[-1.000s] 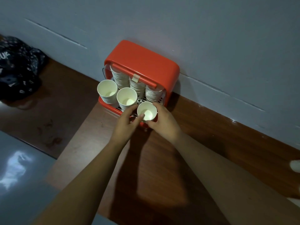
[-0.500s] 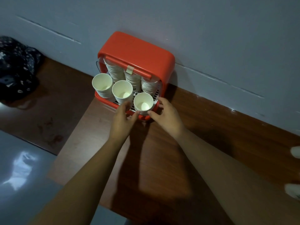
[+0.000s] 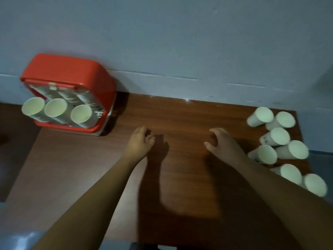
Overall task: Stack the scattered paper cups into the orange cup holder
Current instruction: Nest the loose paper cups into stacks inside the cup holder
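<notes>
The orange cup holder [image 3: 68, 71] stands at the far left against the wall, with three stacks of white paper cups [image 3: 55, 107] poking out of its open front. Several loose white paper cups [image 3: 277, 136] stand in a cluster at the right edge of the table. My left hand [image 3: 139, 140] hovers over the middle of the table, fingers loosely curled and holding nothing. My right hand [image 3: 220, 141] is beside it, fingers apart and empty, a short way left of the loose cups.
The brown wooden table [image 3: 180, 159] runs along a grey-blue wall [image 3: 180, 42]. A lower brown surface [image 3: 10, 150] lies to the left of the table. The table's right edge is just past the loose cups.
Both hands have let go of the right-hand cup stack in the holder and drawn back over the table. The view has swung right, bringing the loose cups into sight.
</notes>
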A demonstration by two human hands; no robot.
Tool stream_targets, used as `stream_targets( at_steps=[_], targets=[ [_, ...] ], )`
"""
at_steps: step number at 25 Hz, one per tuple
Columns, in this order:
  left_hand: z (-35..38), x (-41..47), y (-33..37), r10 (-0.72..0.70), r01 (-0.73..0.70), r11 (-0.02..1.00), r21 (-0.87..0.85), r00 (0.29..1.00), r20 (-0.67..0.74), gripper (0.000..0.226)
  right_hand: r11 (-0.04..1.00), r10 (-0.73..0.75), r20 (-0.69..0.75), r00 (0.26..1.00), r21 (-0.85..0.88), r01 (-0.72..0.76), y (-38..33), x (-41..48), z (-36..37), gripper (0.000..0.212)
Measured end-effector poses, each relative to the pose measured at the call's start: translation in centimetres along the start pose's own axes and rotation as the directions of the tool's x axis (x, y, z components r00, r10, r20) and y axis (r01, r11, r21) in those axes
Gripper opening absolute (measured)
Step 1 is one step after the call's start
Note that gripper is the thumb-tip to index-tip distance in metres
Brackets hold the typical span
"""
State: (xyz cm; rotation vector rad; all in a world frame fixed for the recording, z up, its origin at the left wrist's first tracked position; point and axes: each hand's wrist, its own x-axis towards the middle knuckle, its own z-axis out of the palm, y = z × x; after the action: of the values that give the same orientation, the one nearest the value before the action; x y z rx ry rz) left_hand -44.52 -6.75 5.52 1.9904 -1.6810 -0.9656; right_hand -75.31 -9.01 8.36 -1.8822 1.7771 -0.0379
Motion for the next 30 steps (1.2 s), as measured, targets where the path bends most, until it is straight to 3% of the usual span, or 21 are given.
stream_targets(
  at_steps=[8,12,15,17,22,26,30],
  targets=[
    [12.7,5.1,21.4,0.322,-0.343,0.937,0.061,0.920,0.224,0.041,0.988,0.131,-0.281,0.951,0.119,-0.101,17.1,-6.5,-12.4,0.058],
    [19.9,5.5,28.2,0.364,-0.443,0.891,0.096,0.825,0.432,0.070,0.945,0.319,-0.230,0.919,0.150,-0.290,24.4,-8.9,-12.9,0.071],
    [25.0,5.2,29.2,0.359,-0.494,0.862,0.113,0.752,0.552,0.100,0.926,0.371,-0.214,0.903,0.152,-0.345,27.5,-8.7,-12.1,0.081],
    [27.4,4.6,29.1,0.320,-0.497,0.850,0.177,0.753,0.576,0.110,0.921,0.381,-0.195,0.904,0.161,-0.354,28.4,-7.5,-11.7,0.087],
    [29.3,4.2,27.4,0.360,-0.581,0.767,0.273,0.742,0.565,0.094,0.958,0.286,-0.212,0.935,0.092,-0.272,29.8,-4.4,-9.0,0.092],
    [28.9,4.0,25.8,0.401,-0.614,0.744,0.264,0.727,0.557,0.091,0.968,0.245,-0.297,0.923,0.017,-0.252,30.6,-4.3,-7.3,0.067],
    [28.5,3.0,25.7,0.451,-0.628,0.743,0.232,0.726,0.520,0.085,0.947,0.321,-0.307,0.896,0.123,-0.297,29.8,-5.3,-9.3,0.071]
  ],
)
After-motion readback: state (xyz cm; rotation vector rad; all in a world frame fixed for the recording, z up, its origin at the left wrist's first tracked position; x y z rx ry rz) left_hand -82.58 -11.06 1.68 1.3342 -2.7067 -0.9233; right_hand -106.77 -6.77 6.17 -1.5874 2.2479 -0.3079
